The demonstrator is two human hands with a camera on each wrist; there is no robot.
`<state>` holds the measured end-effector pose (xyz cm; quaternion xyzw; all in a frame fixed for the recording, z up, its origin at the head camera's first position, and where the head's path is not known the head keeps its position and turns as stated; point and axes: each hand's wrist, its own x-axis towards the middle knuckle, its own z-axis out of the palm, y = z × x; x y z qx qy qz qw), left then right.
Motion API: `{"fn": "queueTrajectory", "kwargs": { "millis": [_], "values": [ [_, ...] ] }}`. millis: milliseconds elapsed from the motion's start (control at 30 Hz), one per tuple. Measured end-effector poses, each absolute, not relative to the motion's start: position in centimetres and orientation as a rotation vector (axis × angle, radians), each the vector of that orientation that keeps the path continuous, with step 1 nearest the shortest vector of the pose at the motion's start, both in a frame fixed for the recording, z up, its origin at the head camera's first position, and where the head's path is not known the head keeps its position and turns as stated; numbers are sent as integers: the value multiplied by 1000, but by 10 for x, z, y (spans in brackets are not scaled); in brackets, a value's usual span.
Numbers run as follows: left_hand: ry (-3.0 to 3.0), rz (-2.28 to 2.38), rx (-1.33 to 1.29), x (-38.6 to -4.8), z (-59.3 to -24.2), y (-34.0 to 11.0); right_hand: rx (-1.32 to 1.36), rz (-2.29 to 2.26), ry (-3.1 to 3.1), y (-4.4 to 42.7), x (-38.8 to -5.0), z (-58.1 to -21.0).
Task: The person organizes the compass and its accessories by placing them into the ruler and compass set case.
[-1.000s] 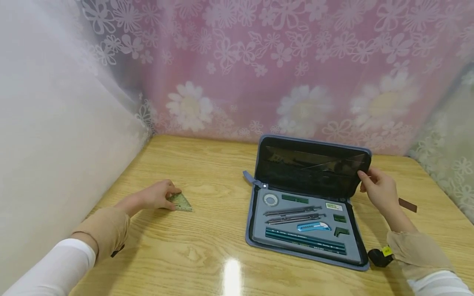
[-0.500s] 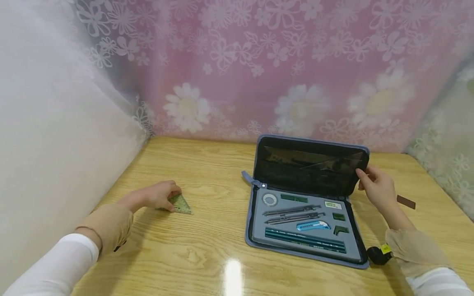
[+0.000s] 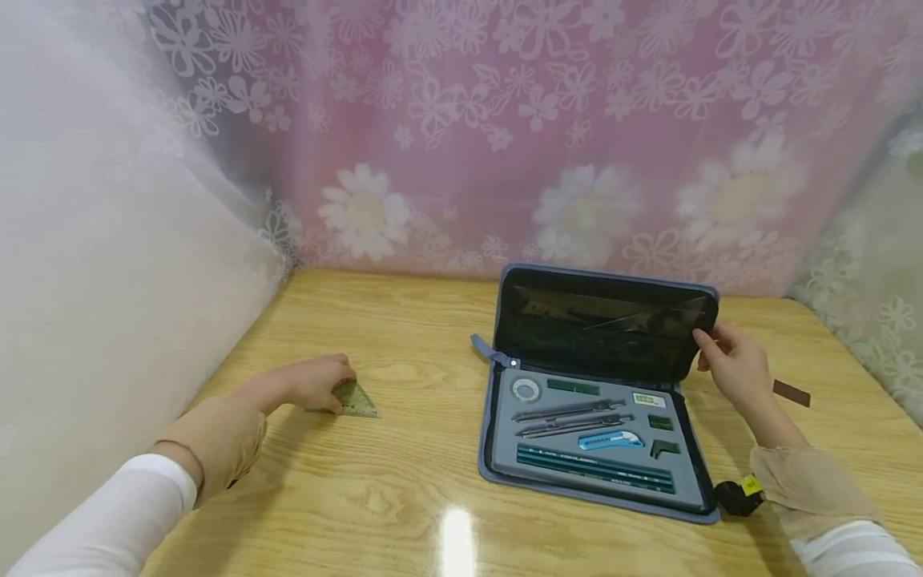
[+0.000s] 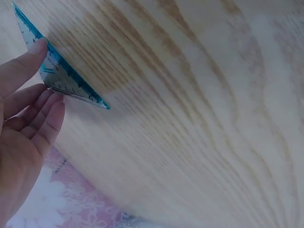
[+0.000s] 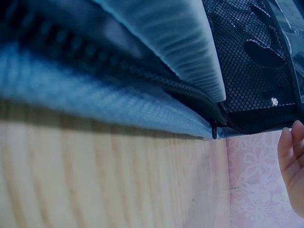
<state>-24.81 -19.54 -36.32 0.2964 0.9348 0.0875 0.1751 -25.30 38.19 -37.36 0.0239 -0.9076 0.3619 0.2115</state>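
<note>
On the left of the table, my left hand [image 3: 317,385] pinches a clear green-tinted set square [image 3: 356,401]. In the left wrist view, the thumb lies on one face of the set square [image 4: 57,76] and the fingers are at its lower edge. My right hand [image 3: 739,373] holds the right edge of the raised lid [image 3: 606,332] of a blue zip case [image 3: 598,503], thumb on the inner side. The right wrist view shows only part of this hand [image 5: 293,164] beside the lid's black mesh [image 5: 242,71].
The case's grey insert holds a tape roll [image 3: 525,389], two compasses [image 3: 573,418], a blue utility knife [image 3: 610,441], several pencils [image 3: 594,468] and a boxed eraser [image 3: 649,400]. A black object with a yellow label [image 3: 737,498] and a brown strip [image 3: 792,393] lie right of the case.
My left hand and forearm have shifted slightly to the right with the set square. My right hand stays at the lid's edge, and the lid stands as before.
</note>
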Motion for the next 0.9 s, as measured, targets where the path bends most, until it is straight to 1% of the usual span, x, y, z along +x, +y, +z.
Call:
{"fn": "queueTrajectory", "kwargs": {
  "millis": [267,600,900],
  "values": [
    [2617,283,775,-250,-365,-197,59,1004,-2536,381,-254,-374],
    [2661,416,826,-262,-368,-190,32,1026,-2537,392,-250,-367],
    [2667,436,857,-252,-373,-196,52,1067,-2536,383,-257,-371]
  ]
}}
